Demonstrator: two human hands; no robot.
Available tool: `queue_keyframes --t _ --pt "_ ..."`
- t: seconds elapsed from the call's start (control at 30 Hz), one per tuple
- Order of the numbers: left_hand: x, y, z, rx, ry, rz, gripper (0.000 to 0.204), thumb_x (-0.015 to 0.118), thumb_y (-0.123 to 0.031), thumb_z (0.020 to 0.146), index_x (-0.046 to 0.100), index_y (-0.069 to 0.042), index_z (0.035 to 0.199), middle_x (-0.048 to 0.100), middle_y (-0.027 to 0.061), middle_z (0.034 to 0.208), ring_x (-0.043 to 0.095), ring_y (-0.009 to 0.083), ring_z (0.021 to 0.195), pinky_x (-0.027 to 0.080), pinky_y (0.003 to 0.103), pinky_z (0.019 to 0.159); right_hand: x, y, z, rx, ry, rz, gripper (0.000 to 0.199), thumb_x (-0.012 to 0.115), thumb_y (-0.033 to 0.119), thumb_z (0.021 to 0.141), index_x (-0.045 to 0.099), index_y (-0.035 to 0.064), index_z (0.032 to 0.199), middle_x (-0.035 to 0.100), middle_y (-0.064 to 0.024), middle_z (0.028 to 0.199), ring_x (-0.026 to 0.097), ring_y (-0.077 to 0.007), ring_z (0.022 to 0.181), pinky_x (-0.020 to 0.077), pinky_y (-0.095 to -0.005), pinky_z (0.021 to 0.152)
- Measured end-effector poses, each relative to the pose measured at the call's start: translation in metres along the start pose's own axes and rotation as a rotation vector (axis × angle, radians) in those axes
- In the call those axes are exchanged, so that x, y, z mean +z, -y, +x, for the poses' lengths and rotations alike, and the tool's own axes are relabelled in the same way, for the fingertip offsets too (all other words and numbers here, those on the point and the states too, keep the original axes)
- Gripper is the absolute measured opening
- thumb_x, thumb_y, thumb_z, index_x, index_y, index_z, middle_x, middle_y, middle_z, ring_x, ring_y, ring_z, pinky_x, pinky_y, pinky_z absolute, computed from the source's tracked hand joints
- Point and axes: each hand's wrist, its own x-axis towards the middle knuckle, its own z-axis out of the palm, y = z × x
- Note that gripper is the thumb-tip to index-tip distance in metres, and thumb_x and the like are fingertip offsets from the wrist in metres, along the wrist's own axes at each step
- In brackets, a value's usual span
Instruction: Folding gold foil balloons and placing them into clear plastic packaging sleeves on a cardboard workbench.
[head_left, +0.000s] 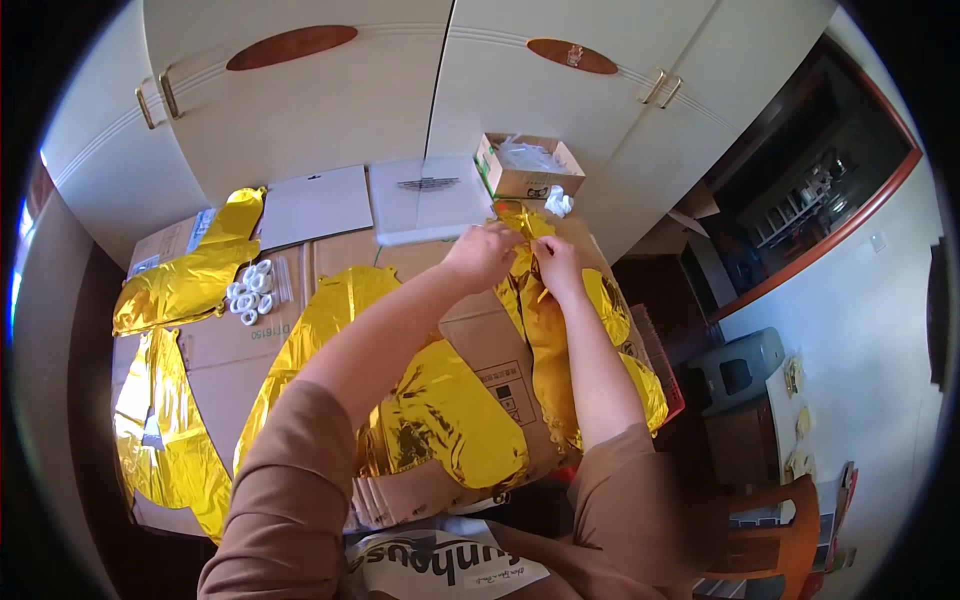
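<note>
Both bare hands work at the upper end of a long, crinkled, shiny gold foil shape [548, 360] on the right part of a brown cardboard surface [478, 335]. The right hand [557, 268] pinches the foil, thumb and fingertips brought together on it. The left hand [482, 257] bends over the same end just beside it, its fingers curled; the back of the hand hides the fingertips, so I cannot tell whether they grip. The right forearm covers part of the foil, and where its lobes on either side join is hidden.

Just beyond the hands stands an open cardboard box [530, 183] of clear plastic pieces, too tangled to make out singly, with a crumpled white item [559, 201] at its near corner. Another gold foil shape [455, 420] shows on both sides of the left forearm; whether that is one piece or two cannot be told. Farther left lie a bent gold foil shape [190, 280], a flared gold foil shape [175, 440] washed out by glare, and a cluster of small white rings or rolls [250, 292]. At the lower right, a brown wooden chair [765, 550] is partly hidden behind the right sleeve.
</note>
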Motion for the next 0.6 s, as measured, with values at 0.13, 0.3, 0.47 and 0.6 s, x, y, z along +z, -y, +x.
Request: queue_keyframes --t 0.13,0.3,0.47,0.6 --pt "0.033 -0.001 0.009 0.003 0.171 0.191 0.035 0.062 -0.026 0.09 0.066 -0.012 0.122 0.067 0.0122 0.122 0.06 0.0311 0.122 0.042 0.047 0.109 -0.011 -0.007 -0.009 0.043 -0.039 0.183 0.023 0.067 0.024 0.098 0.072 0.0008 0.099 0.073 -0.0103 0.089 0.068 -0.0192 0.083 0.0522 -0.0336 0.077" --pt "0.035 0.007 0.008 -0.006 0.199 0.203 0.033 0.06 -0.028 0.091 0.068 -0.013 0.12 0.066 0.0094 0.123 0.058 0.0291 0.125 0.04 0.049 0.112 -0.071 -0.024 -0.025 0.131 -0.415 0.69 0.021 0.062 0.022 0.103 0.069 0.0047 0.112 0.07 -0.002 0.103 0.065 -0.017 0.096 0.0513 -0.0308 0.086" --pt "0.029 -0.001 0.004 0.071 -0.002 0.254 0.031 0.059 -0.028 0.091 0.07 -0.012 0.115 0.065 0.009 0.122 0.056 0.0292 0.124 0.036 0.047 0.113 -0.158 0.01 -0.074 0.091 -0.435 1.367 0.035 0.053 0.023 0.104 0.056 0.0074 0.135 0.064 -0.0098 0.129 0.066 -0.026 0.112 0.0556 -0.0435 0.094" --pt "0.024 -0.085 -0.01 0.103 0.179 0.133 0.041 0.068 -0.04 0.088 0.07 -0.01 0.116 0.063 0.0113 0.124 0.055 0.0316 0.121 0.039 0.048 0.109 -0.175 0.017 -0.101 -0.029 -0.553 1.23 0.033 0.051 0.024 0.107 0.056 0.0058 0.134 0.064 -0.0103 0.126 0.066 -0.0248 0.111 0.0555 -0.0427 0.093"
